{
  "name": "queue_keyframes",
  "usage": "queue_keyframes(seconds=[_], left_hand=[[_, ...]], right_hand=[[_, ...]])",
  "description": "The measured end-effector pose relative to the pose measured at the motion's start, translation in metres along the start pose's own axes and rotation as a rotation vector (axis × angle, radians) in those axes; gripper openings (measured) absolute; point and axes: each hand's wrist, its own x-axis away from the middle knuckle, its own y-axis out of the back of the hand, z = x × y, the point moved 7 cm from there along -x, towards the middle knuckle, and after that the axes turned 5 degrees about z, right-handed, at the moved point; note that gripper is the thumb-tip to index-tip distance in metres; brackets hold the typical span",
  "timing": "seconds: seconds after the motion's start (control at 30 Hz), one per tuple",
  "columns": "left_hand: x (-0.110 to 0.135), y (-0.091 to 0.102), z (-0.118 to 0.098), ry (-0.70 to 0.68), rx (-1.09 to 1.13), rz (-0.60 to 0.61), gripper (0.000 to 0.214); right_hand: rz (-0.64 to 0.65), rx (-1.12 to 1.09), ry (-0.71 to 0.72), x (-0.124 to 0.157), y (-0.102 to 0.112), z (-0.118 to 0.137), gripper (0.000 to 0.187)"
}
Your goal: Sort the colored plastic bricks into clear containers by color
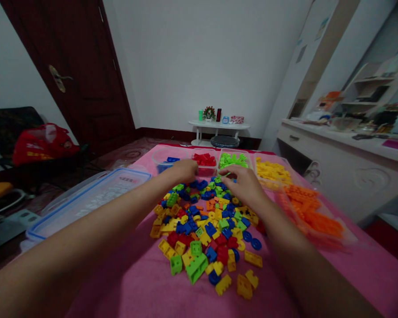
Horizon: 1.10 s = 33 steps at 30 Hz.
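Head view shows a pile of blocks in mixed colours, spread on a pink cloth. Both hands reach to the far edge of the pile. The left hand rests at the pile's far left corner, fingers curled together and knuckles up; whether it clamps a block cannot be told. The right hand lies over the pile's far right part, thumb and forefinger close together near a green piece, its grip unclear. Just beyond the pile stand a blue tray, a red tray, a green tray and a yellow tray. An orange tray lies right of the pile and a clear lidded box left of it.
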Motion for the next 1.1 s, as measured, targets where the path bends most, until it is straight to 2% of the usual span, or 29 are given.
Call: queue_keyframes(seconds=[0.1, 0.2, 0.27, 0.37, 0.43, 0.53, 0.6, 0.7, 0.77, 0.9, 1.0, 1.1], left_hand=[[0.017, -0.017, 0.003, 0.024, -0.117, 0.038, 0.031], [0.022, -0.023, 0.004, 0.021, -0.171, 0.000, 0.032], [0.022, -0.024, 0.007, 0.025, -0.209, -0.021, 0.031], [0.019, -0.026, 0.012, -0.005, -0.244, 0.002, 0.032], [0.015, -0.030, 0.015, -0.062, -0.221, 0.058, 0.034], [0.011, -0.037, 0.018, -0.174, -0.167, 0.127, 0.035], [0.010, -0.039, 0.019, -0.218, -0.145, 0.130, 0.034], [0.010, -0.036, 0.018, -0.228, -0.068, 0.125, 0.031], [0.011, -0.031, 0.017, -0.212, 0.007, 0.116, 0.030], [0.016, -0.016, 0.018, -0.174, 0.065, 0.089, 0.031], [0.023, -0.002, 0.023, -0.158, -0.059, 0.066, 0.031], [0.037, 0.011, 0.030, -0.081, -0.300, 0.058, 0.030]], right_hand=[[0.148, 0.007, 0.130, 0.007, -0.035, 0.013, 0.040], [0.270, 0.041, 0.221, 0.015, -0.060, 0.022, 0.053], [0.285, 0.069, 0.228, 0.016, -0.064, 0.027, 0.049], [0.252, 0.053, 0.230, 0.016, -0.056, 0.045, 0.038], [0.273, 0.005, 0.265, 0.020, -0.052, 0.069, 0.032], [0.389, -0.058, 0.391, 0.040, -0.059, 0.113, 0.024], [0.477, -0.081, 0.496, 0.059, -0.070, 0.139, 0.028], [0.563, -0.062, 0.600, 0.081, -0.086, 0.157, 0.052], [0.585, -0.018, 0.604, 0.085, -0.092, 0.155, 0.053], [0.566, 0.083, 0.476, 0.069, -0.081, 0.134, 0.029], [0.563, 0.174, 0.340, 0.051, -0.065, 0.112, 0.023], [0.557, 0.299, 0.206, 0.037, -0.049, 0.087, 0.025]])
